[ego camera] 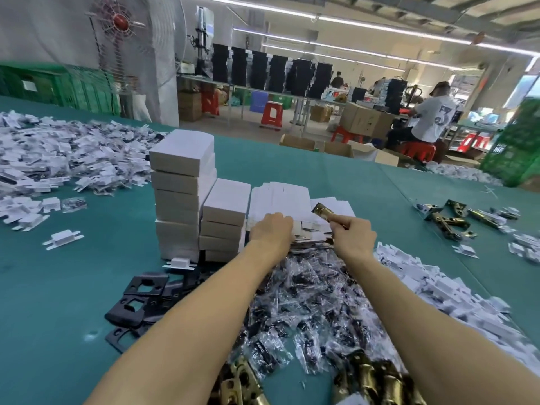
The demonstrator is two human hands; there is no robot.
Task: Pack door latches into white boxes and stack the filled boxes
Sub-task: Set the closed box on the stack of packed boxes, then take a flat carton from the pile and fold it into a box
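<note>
R hand [354, 235] pinches brass door latch [322, 212], held just above flat white boxes [277, 200]. L hand [271, 229] sits on those boxes, fingers curled, grip can't tell. Closed-box stacks [181, 182] stand just left, on green tabletop [87, 273]

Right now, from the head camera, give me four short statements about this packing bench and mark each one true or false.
1. The right hand holds a brass latch. True.
2. Both stacks of white boxes are equally tall. False: the left stack stands taller than the right stack.
3. A heap of clear bags lies nearer the camera than the right hand. True.
4. The black plates lie right of the clear bags. False: the black plates lie left of them.
</note>
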